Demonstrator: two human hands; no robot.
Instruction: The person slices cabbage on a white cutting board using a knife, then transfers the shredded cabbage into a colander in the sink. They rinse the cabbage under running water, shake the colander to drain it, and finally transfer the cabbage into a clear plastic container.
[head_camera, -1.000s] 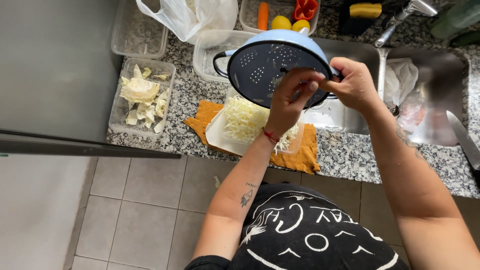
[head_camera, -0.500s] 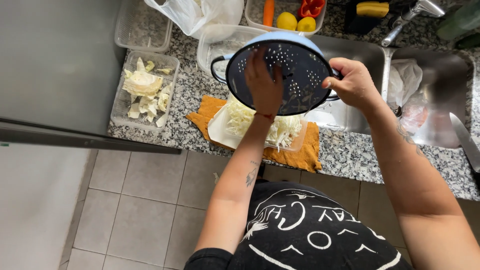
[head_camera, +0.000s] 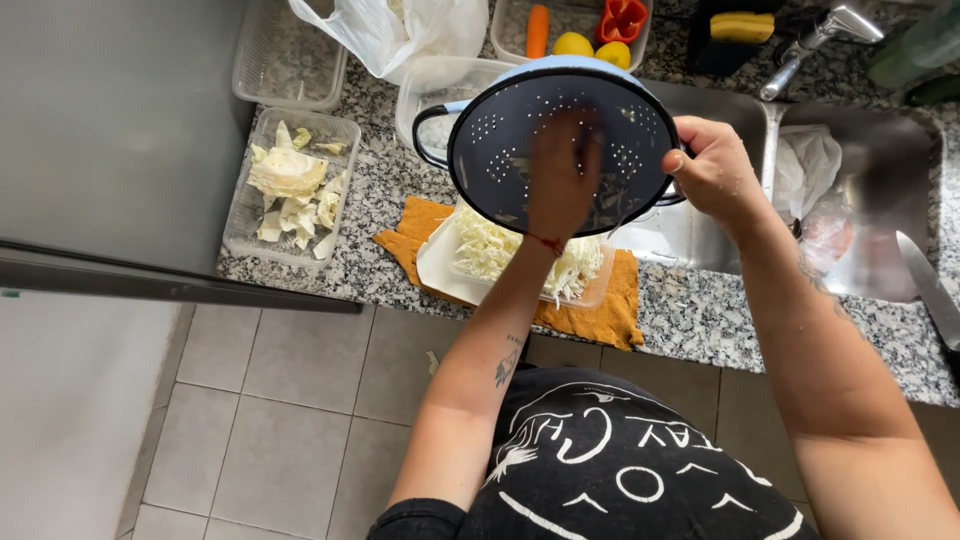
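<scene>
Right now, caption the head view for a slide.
Right hand tilts a dark colander over a tray of shredded cabbage; left hand reaches inside.

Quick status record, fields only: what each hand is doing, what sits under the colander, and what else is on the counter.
left hand: inside the colander bowl, blurred
right hand: grips the colander's side handle
colander: dark, perforated, light blue rim, tilted toward the camera
below colander: clear tray of shredded cabbage on an orange cloth
left of it: clear tub of cabbage pieces
behind: white plastic bag, carrot
sink: to the right, knife at its edge
</scene>
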